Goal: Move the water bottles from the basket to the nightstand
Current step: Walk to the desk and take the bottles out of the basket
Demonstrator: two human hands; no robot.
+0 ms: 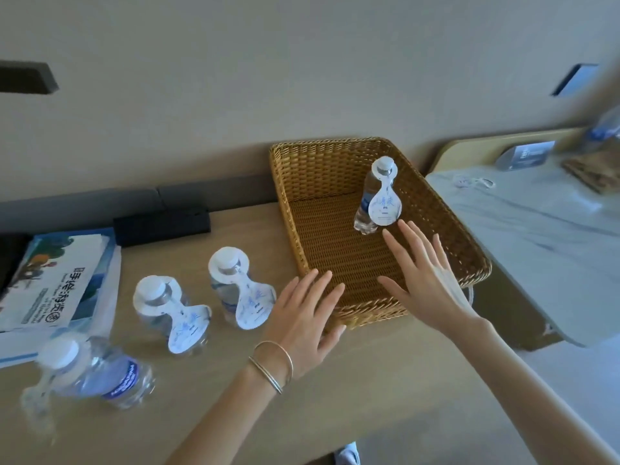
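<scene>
A woven wicker basket (339,162) sits on the wooden surface (335,380). One water bottle (374,199) with a white neck tag stands upright inside it, near the right wall. My right hand (426,283) hovers open over the basket floor, fingertips just short of that bottle. My left hand (302,317) is open at the basket's near left corner, bracelets on the wrist. Two tagged bottles (174,317) (238,286) stand on the wood to the left of the basket. A larger bottle with a blue label (90,367) is at the lower left.
A brochure stack (57,280) lies at the left edge, a black box (161,224) behind it near the wall. To the right stands a white marble-look top (536,223) with a card holder (523,156) and another bottle (604,129), blurred.
</scene>
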